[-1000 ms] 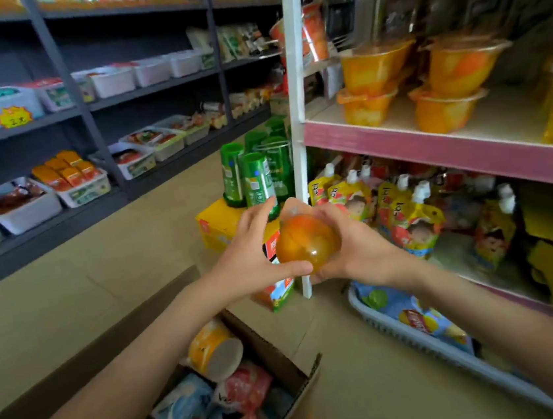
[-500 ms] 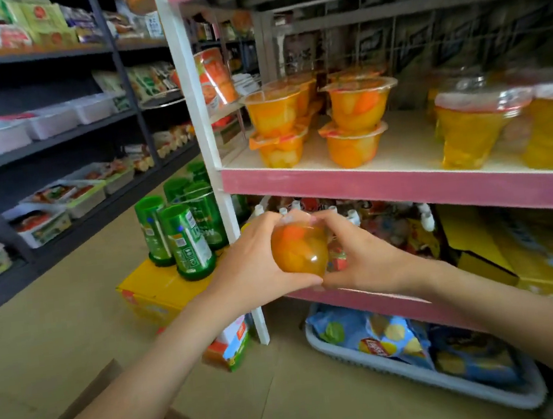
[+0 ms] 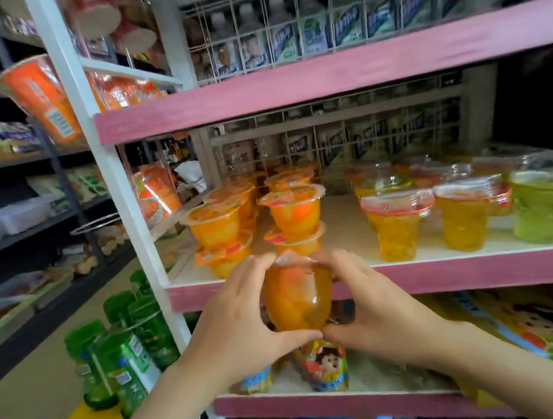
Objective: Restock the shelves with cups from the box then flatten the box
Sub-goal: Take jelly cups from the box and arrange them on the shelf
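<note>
I hold one orange fruit jelly cup [image 3: 298,298] between both hands, just in front of the pink edge of the middle shelf [image 3: 448,274]. My left hand [image 3: 239,320] grips its left side and my right hand [image 3: 376,308] grips its right side, thumbs meeting under it. Behind it on the shelf stand stacked orange cups [image 3: 295,219] in two columns, with more rows farther back. The box is out of view.
Taller yellow cups [image 3: 396,226] and a green cup [image 3: 543,206] stand to the right on the same shelf. Green bottles [image 3: 127,360] sit on a yellow carton at lower left. Pouches [image 3: 323,364] fill the shelf below. A white upright post [image 3: 118,193] frames the shelf's left side.
Both hands have lifted the cup up from above the box to the level of the middle shelf's front edge. The view has risen and closed in on the shelf; the box has left the frame.
</note>
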Demonstrator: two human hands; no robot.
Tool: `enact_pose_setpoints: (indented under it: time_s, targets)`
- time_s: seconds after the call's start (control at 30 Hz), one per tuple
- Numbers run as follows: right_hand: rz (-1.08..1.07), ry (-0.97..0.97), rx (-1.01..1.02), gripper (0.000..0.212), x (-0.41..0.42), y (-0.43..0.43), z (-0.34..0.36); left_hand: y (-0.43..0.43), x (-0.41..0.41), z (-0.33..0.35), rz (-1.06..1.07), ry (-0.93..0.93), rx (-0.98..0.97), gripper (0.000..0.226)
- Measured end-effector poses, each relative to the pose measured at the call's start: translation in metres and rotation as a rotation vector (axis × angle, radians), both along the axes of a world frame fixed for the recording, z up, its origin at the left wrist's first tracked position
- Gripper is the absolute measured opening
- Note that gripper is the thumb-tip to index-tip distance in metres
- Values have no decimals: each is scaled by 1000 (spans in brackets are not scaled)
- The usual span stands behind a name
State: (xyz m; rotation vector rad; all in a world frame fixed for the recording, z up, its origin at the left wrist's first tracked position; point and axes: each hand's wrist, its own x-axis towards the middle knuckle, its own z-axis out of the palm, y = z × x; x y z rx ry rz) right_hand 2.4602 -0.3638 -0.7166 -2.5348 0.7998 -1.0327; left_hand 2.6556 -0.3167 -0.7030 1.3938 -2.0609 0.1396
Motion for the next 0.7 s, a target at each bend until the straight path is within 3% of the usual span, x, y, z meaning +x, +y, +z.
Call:
enact_pose_setpoints:
  time_s: [0.2,0.37,0.43,0.57,0.7]
  targets:
    - [-134,-59,-41,76,-4,11,17,-5,-18,-2,-16,182,-244,76]
    - [205,-380,598,70,-9,15,33,-12,-25,-1,43,101,-504,77]
    - [238,-422,671,73,-7,15,36,-17,-28,-1,31,81,-538,76]
    - [88,-526,511,68,0,9,37,-28,-37,7,-28,38,-525,77]
    - [-2,-613,306,67,-11,2,46,-37,-28,23,-128,132,-308,64]
